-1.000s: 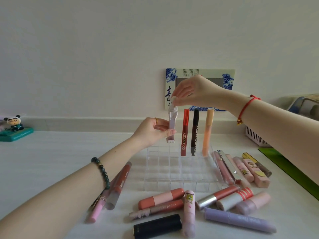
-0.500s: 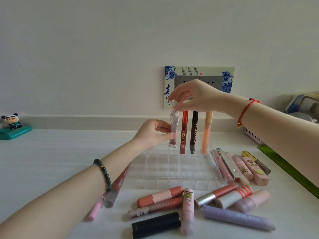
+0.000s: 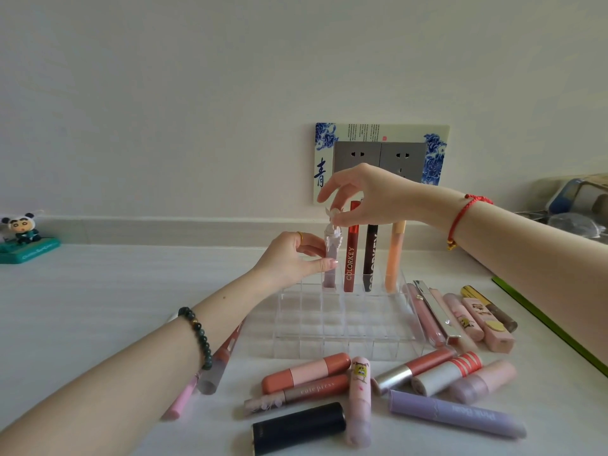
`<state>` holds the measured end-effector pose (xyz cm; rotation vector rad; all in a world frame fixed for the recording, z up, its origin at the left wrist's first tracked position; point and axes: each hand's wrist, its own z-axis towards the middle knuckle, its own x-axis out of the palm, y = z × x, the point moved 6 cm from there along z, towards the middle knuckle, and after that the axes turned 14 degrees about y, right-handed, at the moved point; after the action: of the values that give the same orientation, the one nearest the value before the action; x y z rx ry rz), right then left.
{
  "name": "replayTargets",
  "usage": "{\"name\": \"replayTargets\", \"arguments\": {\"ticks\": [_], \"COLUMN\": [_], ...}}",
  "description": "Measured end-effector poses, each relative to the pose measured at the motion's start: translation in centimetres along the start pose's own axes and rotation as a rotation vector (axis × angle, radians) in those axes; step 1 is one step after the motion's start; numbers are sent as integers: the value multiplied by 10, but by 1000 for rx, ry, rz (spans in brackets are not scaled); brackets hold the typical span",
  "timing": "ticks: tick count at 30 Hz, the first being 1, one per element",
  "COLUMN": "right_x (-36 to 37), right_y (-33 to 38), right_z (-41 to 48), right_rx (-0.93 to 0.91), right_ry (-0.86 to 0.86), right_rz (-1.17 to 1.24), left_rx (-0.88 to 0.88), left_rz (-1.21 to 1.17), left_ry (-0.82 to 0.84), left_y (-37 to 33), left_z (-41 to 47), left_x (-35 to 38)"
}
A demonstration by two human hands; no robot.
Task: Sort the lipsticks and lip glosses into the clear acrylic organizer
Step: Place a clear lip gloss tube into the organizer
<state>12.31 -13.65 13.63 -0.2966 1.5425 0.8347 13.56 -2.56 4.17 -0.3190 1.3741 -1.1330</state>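
A clear acrylic organizer (image 3: 342, 327) with a grid of cells stands mid-table. In its back row stand a red gloss tube (image 3: 350, 255), a dark brown tube (image 3: 370, 258) and a peach tube (image 3: 394, 258). A pale lilac gloss tube (image 3: 331, 261) with an ornate white cap stands upright in the back-row cell left of the red one. My left hand (image 3: 292, 258) pinches its body. My right hand (image 3: 362, 195) holds the cap's top with its fingertips.
Loose lipsticks lie in front of the organizer: a coral one (image 3: 306, 371), a black one (image 3: 297, 427), a purple tube (image 3: 457, 413). More lie to its right (image 3: 487, 320) and under my left forearm (image 3: 223, 360). A panda figurine (image 3: 23, 235) stands far left. A green edge (image 3: 552, 324) runs at right.
The lilac tube has come down from above the organizer into the back-row cell, with both hands following it. The camera view has tilted slightly.
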Motion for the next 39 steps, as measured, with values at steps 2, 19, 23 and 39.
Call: {"name": "replayTargets", "arguments": {"ticks": [2,19,23,39], "right_x": [0,-18,-33,-26], "right_y": [0,2,1,-63], "right_z": [1,-12,-27,-114], "right_rx": [2,-56,-66,80], "right_ry": [-1,-47,-105,-139], "right_rz": [-5,5,3,66], "left_rx": [2,-45,-42,293], "left_rz": [4,43,59,259], "left_ry": [-1,66,32,45], "left_y": [0,6,3,-76], "left_z": [0,-4,-6,-55], "left_x": [0,-6,-15,44]}}
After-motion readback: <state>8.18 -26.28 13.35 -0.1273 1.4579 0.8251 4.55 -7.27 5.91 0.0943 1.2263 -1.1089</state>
